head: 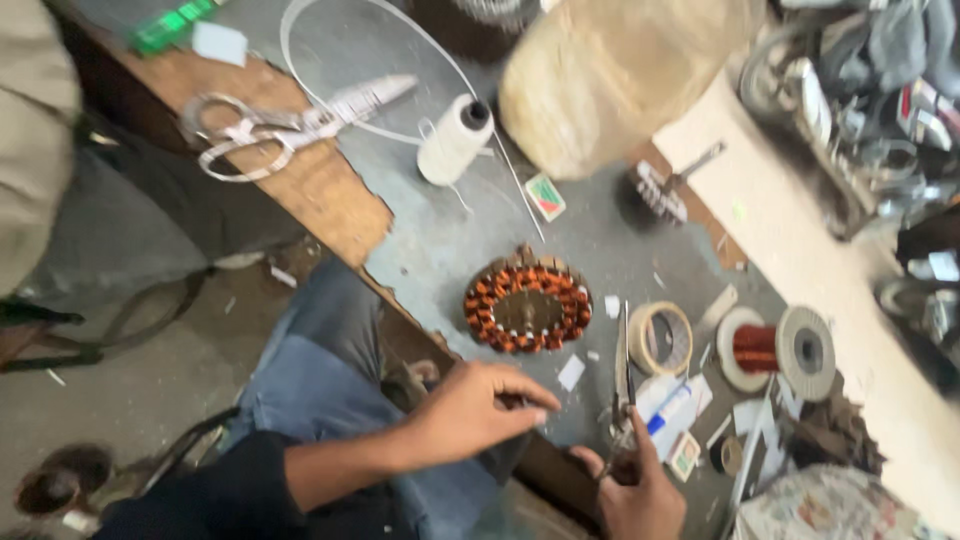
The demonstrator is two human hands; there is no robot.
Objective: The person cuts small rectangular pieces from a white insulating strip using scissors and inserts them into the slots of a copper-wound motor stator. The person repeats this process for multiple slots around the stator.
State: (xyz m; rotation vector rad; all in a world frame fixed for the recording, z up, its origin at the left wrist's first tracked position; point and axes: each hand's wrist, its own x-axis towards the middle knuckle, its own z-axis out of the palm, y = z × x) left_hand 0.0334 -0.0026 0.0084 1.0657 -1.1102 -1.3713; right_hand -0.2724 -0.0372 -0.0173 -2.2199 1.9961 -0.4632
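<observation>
Cutting step: my right hand [640, 490] grips scissors [622, 370] beside the stator [527, 308]; left hand [475, 410] pinches something small, unidentifiable. Next move needs steady alignment.

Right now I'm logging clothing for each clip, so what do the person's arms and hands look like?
Both hands are bare, with no gloves or rings visible. The left hand extends from a dark sleeve pushed up the forearm. The right hand shows no sleeve in view.

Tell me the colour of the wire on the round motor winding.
Coppery orange coils on the round motor winding, seen best in the head view.
</observation>
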